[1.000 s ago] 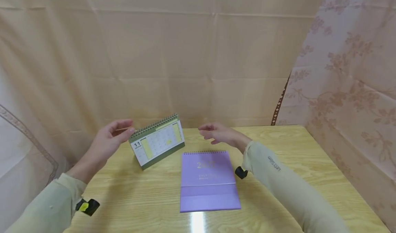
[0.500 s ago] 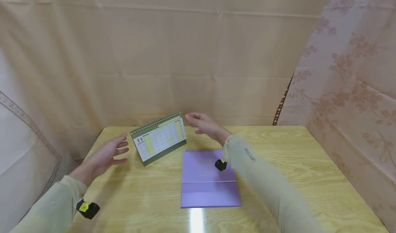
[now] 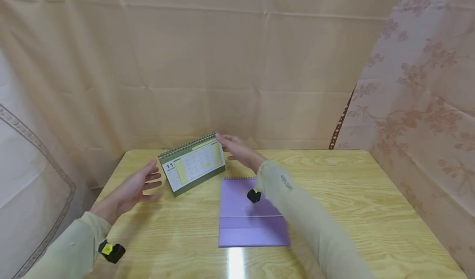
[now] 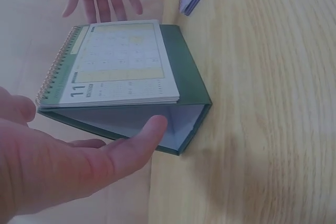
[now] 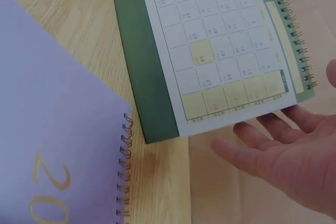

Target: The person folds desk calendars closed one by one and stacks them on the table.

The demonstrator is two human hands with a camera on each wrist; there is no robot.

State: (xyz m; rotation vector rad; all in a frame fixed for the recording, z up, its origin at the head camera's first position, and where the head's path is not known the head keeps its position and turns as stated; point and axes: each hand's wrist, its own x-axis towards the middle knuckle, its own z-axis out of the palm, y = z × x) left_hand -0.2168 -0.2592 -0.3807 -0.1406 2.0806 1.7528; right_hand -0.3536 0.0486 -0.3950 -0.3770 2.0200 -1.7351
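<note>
A green desk calendar [image 3: 193, 163] with a spiral top edge stands tent-like at the back left of the table, its white page marked 11. My right hand [image 3: 237, 148] is at its right end, fingertips right at the upper corner; in the right wrist view the fingers [image 5: 247, 156] are spread along the page's side edge. My left hand [image 3: 139, 187] hovers beside the left end, fingers spread and relaxed. From the left wrist view, the thumb [image 4: 142, 148] lies in front of the calendar's open triangular side. Neither hand is curled around it.
A purple spiral calendar [image 3: 237, 225] with gold lettering stands nearer the front, partly under my right forearm in the head view. The wooden table [image 3: 356, 205] extends to the right. A beige curtain [image 3: 200, 64] hangs behind its back edge.
My right hand has moved left from above the purple calendar to the green calendar's right end. My left hand has come off the left upper corner, lowered, and spread its fingers.
</note>
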